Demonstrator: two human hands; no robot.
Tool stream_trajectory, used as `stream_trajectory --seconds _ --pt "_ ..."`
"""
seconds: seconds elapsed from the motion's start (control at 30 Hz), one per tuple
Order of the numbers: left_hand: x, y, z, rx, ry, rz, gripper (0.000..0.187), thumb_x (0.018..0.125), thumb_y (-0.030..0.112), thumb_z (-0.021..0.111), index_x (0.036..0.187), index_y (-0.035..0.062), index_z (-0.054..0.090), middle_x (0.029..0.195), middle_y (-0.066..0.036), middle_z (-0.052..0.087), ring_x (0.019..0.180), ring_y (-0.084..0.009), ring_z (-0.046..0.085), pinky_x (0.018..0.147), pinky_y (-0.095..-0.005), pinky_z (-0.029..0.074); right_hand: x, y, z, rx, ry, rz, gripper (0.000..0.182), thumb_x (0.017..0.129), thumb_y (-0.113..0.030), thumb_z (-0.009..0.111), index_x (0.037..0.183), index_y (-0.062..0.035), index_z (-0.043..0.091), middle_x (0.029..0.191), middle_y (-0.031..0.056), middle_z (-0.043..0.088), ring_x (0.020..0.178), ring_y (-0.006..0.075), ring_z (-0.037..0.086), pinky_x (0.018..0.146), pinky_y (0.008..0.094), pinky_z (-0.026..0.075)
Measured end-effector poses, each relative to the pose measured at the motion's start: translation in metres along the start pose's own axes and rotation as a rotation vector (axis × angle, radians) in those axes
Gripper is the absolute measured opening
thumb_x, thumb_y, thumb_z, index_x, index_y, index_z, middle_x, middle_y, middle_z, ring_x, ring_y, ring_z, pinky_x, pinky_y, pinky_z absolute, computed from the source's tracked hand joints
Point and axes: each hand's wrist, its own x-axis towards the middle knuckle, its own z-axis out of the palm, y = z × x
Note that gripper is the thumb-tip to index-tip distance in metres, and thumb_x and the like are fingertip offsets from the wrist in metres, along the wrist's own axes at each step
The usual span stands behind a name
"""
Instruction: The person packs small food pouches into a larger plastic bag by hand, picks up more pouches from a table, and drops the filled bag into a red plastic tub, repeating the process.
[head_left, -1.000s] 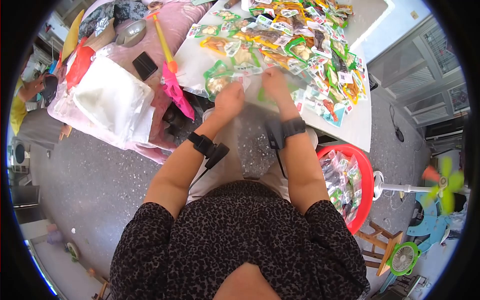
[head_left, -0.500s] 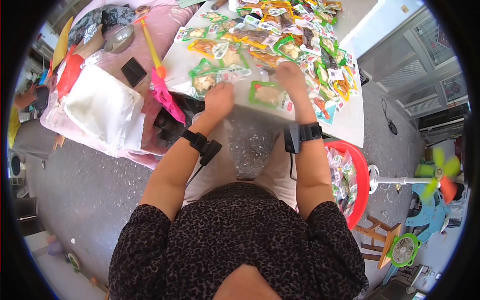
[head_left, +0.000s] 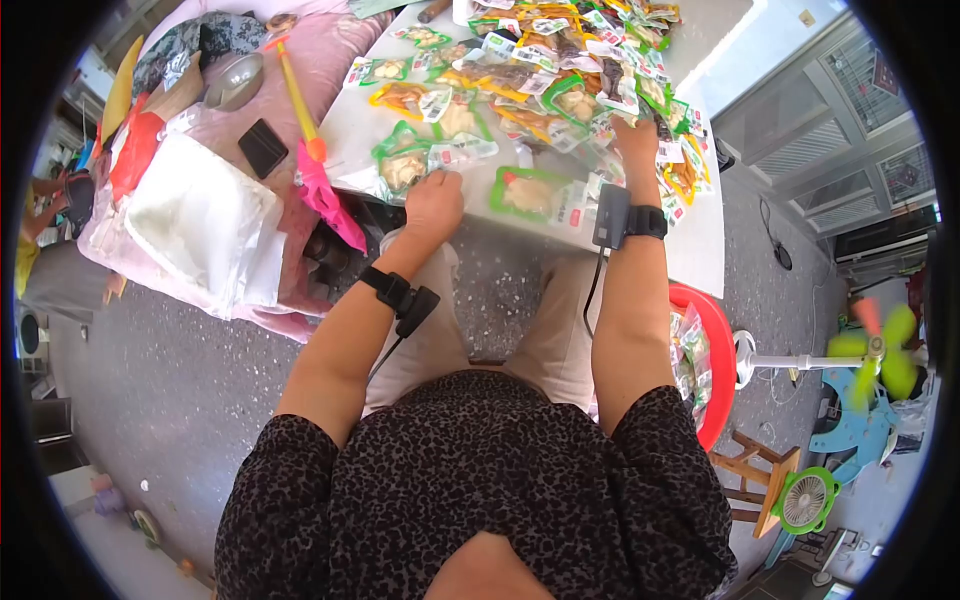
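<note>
My left hand (head_left: 435, 205) is closed at the front edge of the white table, with its fingers curled under. Just beyond it lies a green-edged clear food packet (head_left: 403, 168) with pale pieces inside; whether the fingers grip its near end is hidden. Over the right part of the table, my right hand (head_left: 637, 143) reaches into a heap of food packets (head_left: 575, 75). Its fingertips are among the wrappers, so their grip does not show. Between my hands, another green-edged packet (head_left: 527, 192) with pale contents lies flat near the edge.
Left of the table is a pink-covered surface (head_left: 340, 60) with a white sheet-like bundle (head_left: 205, 215), a dark wallet-like object (head_left: 263, 148) and a metal bowl (head_left: 237, 82). Below the table's right corner stands a red tub (head_left: 716, 350) of packets. A fan (head_left: 876, 345) spins farther right.
My right hand has moved right and slightly away from me, from beside the flat packet to the heap. My left hand has stayed almost in place.
</note>
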Motion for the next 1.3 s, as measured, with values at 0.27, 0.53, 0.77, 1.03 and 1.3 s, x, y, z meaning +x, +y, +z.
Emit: stream_trajectory --seconds 0.27,0.53,0.77,1.03,1.3 --pt "0.001 0.003 -0.007 -0.103 -0.131 -0.135 0.007 0.068 0.011 0.045 0.072 0.0049 0.046 0.074 -0.014 0.051 0.067 -0.0325 0.052 0.060 -0.0412 0.042 -0.012 -0.009 0.010 0.556 -0.063 -0.010 0.013 0.068 -0.010 0.054 0.074 0.0004 0.049 0.066 0.0064 0.050 0.058 0.0126 0.047 0.051 0.0287 0.041" --pt "-0.004 0.019 -0.025 -0.214 -0.172 -0.220 0.009 0.070 0.012 0.044 0.075 0.0040 0.045 0.075 -0.016 0.050 0.069 -0.0351 0.051 0.061 -0.0431 0.041 -0.061 -0.053 -0.037 1.196 -0.313 0.148 0.006 0.077 -0.004 0.044 0.083 -0.0057 0.044 0.082 0.0042 0.047 0.074 0.0168 0.046 0.070 0.0484 0.043" --pt "-0.007 0.027 -0.032 -0.310 -0.102 -0.232 0.009 0.074 0.014 0.043 0.078 0.0060 0.047 0.074 -0.015 0.051 0.070 -0.0339 0.050 0.061 -0.0418 0.040 -0.132 -0.049 -0.046 1.272 -0.438 0.481 0.005 0.079 -0.008 0.045 0.084 -0.0072 0.044 0.085 0.0070 0.049 0.073 0.0205 0.046 0.073 0.0518 0.040" --pt "0.000 0.032 -0.041 -0.364 -0.039 -0.226 0.008 0.073 0.012 0.044 0.076 0.0051 0.047 0.073 -0.015 0.051 0.069 -0.0330 0.050 0.058 -0.0400 0.040 -0.180 -0.023 -0.028 1.268 -0.651 0.628 0.019 0.081 -0.006 0.037 0.100 -0.0032 0.038 0.094 0.0129 0.052 0.078 0.0248 0.055 0.063 0.0446 0.048" --pt "0.002 0.044 -0.062 -0.141 -0.133 -0.141 0.007 0.070 0.011 0.046 0.075 0.0055 0.047 0.070 -0.012 0.051 0.063 -0.0315 0.051 0.055 -0.0412 0.041 -0.196 -0.008 0.005 0.913 -0.713 0.260 0.021 0.080 -0.006 0.037 0.101 -0.0020 0.037 0.097 0.0131 0.049 0.086 0.0275 0.051 0.070 0.0510 0.042"
